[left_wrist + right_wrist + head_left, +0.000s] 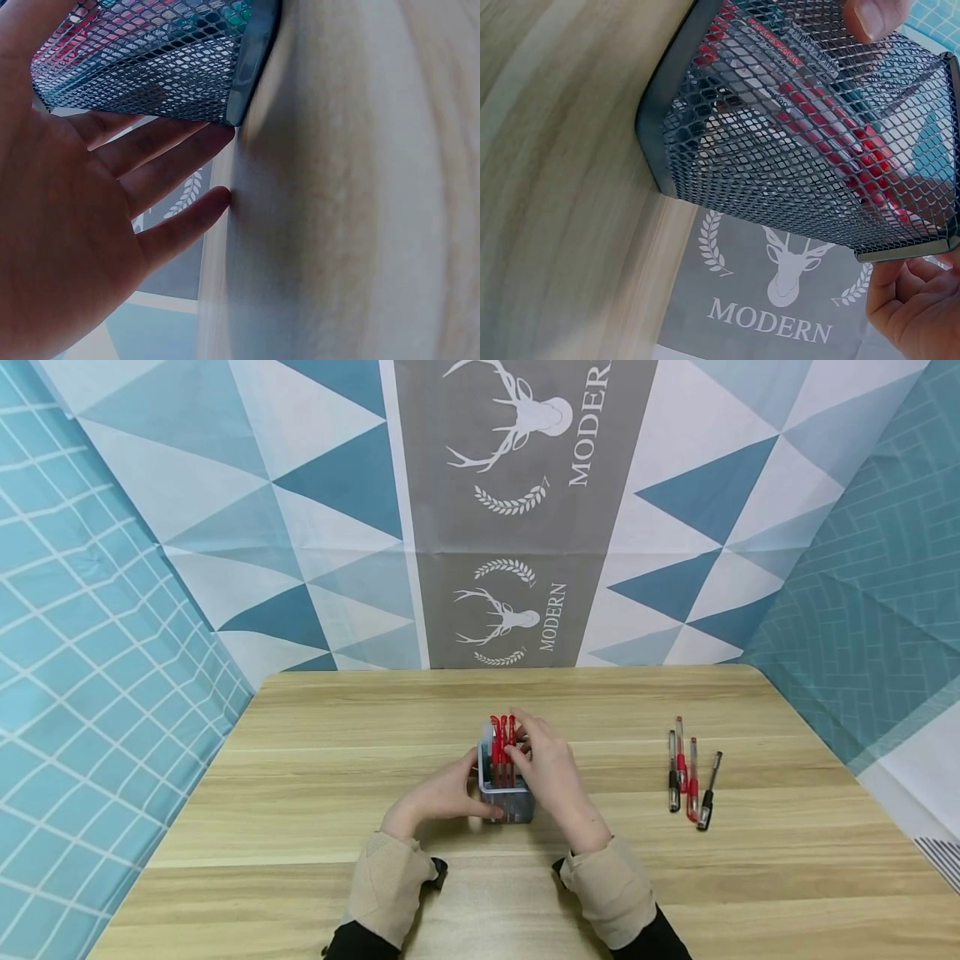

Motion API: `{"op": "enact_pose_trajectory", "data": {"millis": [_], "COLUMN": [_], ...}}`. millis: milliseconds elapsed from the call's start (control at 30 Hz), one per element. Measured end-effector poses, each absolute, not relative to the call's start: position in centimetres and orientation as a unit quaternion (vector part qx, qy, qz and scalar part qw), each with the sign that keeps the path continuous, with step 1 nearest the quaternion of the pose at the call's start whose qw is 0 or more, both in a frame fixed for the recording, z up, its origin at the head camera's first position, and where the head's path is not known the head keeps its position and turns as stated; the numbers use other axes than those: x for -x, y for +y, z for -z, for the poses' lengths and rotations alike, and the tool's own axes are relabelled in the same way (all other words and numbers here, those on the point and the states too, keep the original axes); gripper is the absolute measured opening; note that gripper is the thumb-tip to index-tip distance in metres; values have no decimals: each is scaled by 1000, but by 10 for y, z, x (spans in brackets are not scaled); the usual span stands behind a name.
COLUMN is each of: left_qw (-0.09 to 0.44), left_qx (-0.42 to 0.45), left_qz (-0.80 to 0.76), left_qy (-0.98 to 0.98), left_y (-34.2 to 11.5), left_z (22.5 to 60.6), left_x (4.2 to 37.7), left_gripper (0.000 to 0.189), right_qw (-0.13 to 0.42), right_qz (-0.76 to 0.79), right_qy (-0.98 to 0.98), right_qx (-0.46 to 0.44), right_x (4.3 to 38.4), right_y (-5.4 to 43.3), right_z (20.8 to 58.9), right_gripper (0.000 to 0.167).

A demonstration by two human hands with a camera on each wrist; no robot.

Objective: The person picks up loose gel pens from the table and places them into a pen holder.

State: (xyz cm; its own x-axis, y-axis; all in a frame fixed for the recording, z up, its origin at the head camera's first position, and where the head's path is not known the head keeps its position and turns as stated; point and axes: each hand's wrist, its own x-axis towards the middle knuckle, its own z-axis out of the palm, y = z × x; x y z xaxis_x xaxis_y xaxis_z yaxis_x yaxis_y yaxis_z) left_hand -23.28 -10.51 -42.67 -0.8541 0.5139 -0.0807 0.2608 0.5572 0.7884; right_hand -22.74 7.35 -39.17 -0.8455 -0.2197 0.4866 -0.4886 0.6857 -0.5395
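A dark mesh pen holder with a pale rim stands on the table in front of me. Several red pens rise upright out of it. My left hand grips the holder from the left, its thumb across the near mesh and its other fingers spread along the side. At the top right, my right hand pinches a red pen between thumb and index finger at the upper end. Through the mesh in the right wrist view, red pens lean inside, with something green beside them.
To the right, several clear-barrelled pens lie loose on the wooden table: black-capped ones and red-capped ones. A patterned cloth hangs behind the table's back edge, with blue cloth at both sides.
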Motion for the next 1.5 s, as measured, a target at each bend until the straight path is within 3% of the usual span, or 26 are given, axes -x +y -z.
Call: {"op": "enact_pose_trajectory", "data": {"millis": [300,567,667,933,1033,1267,1500], "left_qw": [155,154,152,157,156,155,152], "left_qx": [-226,-225,-227,-226,-226,-224,-225], "left_qz": [-419,-414,-413,-412,-410,-408,-407], "left_qy": [866,869,869,868,870,871,872], "left_y": [-105,-105,-106,-106,-106,-106,-106], "left_z": [427,426,426,425,425,427,426], "left_x": [232,231,231,231,231,231,232], "left_gripper": [99,100,99,100,99,98,99], "right_qw": [204,200,221,279,260,178,141], "right_qz": [-364,-410,-425,-400,-389,-350,-335], "right_qy": [-888,-874,-867,-869,-882,-919,-931], "right_qx": [-191,-166,-138,-86,-66,-34,10], "right_x": [228,229,233,238,238,236,232], "right_y": [74,83,95,128,141,182,221], "right_z": [394,387,382,375,374,371,374], "right_gripper": [60,52,50,17,13,23,31]}}
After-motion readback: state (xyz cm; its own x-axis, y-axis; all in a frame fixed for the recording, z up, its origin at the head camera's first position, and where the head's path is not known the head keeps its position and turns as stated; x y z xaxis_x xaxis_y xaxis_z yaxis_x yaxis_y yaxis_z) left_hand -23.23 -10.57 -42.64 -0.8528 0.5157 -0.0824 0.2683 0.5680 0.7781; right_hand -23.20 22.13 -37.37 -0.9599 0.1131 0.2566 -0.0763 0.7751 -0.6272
